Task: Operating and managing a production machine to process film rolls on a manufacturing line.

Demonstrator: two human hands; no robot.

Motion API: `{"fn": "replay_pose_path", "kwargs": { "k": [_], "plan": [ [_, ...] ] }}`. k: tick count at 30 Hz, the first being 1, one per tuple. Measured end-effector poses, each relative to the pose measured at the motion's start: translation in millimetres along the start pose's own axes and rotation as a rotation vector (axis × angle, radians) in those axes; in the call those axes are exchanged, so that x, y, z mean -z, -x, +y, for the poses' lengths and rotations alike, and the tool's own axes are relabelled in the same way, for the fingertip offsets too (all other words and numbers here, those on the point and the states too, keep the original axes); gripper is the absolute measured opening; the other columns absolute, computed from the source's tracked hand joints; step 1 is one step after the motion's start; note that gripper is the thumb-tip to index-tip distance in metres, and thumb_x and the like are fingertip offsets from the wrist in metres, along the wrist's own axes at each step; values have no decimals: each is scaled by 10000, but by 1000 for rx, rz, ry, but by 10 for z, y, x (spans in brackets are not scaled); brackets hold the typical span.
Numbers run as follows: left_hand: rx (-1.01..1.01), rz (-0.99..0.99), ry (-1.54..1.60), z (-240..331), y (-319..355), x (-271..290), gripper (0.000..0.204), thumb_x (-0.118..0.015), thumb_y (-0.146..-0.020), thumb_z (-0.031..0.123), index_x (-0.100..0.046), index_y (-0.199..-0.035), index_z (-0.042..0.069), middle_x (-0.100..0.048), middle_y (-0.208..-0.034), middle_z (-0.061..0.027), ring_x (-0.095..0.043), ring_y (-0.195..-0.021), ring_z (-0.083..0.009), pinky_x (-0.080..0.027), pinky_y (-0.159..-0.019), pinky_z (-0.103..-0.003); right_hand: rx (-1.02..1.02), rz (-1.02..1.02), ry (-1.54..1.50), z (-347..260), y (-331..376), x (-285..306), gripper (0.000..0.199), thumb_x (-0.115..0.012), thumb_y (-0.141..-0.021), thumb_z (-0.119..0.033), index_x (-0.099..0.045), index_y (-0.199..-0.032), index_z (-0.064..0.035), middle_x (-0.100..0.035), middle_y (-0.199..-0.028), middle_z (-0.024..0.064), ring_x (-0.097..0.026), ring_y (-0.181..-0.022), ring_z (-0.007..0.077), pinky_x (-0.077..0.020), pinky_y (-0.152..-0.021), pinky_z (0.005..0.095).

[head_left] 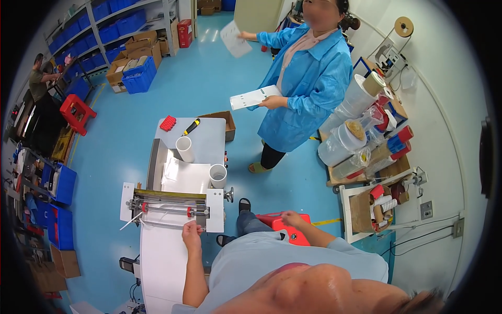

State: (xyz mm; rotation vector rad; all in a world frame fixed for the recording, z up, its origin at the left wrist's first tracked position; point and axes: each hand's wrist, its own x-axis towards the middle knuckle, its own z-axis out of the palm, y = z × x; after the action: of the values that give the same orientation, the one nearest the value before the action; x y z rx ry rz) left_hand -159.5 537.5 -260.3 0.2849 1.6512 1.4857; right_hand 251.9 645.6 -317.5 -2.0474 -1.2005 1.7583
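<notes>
My left hand (pixel 192 233) is at the near edge of a bench-top roller machine (pixel 170 203), beside its right white end plate (pixel 215 210). Its fingers are pinched together at the lower metal bar; whatever is between them is too small to make out. Off to the right, my right hand (pixel 294 220) hovers over a red stool (pixel 291 235), fingers curled in and nothing visible in them. White sheets (pixel 184 175) lie behind the rollers. Two white tubes stand there, one tube (pixel 184 149) at the back and another tube (pixel 217 176) at the right.
A person in a blue coat (pixel 314 78) stands across from me, a white sheet (pixel 236 40) in one hand and a white card (pixel 254 98) in the other. A yellow-black cutter (pixel 192 126) and red item (pixel 168 123) lie on the grey table (pixel 209 138). Wrapped rolls (pixel 342 144) stand right.
</notes>
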Motion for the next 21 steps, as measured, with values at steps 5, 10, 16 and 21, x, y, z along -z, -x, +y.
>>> {"fn": "replay_pose_path", "kwargs": {
  "k": [5,10,16,21],
  "plan": [
    [-213,216,-273,-101,-137,578,140,-555,-881,155,-558,-930,23,-576,-757,-46,-528,-636,-120,-451,-600,-251,21,-108,432,1402,-310,555,130,-555,-768,-162,-615,-863,-96,-627,-855,30,-598,-710,174,-493,-592,286],
    [-460,442,-824,-249,-67,1064,191,-572,-836,92,-548,-995,-10,-564,-1007,-158,-548,-907,-254,-445,-805,-357,135,-137,572,1358,-246,488,146,-547,-758,-151,-612,-876,-96,-629,-843,35,-605,-693,180,-487,-597,302],
    [-204,513,-1371,-443,140,1257,536,-588,-828,191,-390,-1296,21,-314,-1385,-230,-287,-1281,-402,-233,-1048,-488,36,-97,187,509,-115,162,253,-542,-846,-218,-568,-977,-4,-620,-824,82,-608,-700,159,-491,-637,301],
    [-151,431,-1373,-603,270,1197,559,-560,-844,232,-360,-1323,22,-245,-1424,-238,-228,-1310,-415,-188,-1063,-510,36,-89,219,370,-214,126,280,-578,-838,-230,-566,-1010,-9,-626,-862,93,-614,-725,172,-499,-663,309]
  ]
}}
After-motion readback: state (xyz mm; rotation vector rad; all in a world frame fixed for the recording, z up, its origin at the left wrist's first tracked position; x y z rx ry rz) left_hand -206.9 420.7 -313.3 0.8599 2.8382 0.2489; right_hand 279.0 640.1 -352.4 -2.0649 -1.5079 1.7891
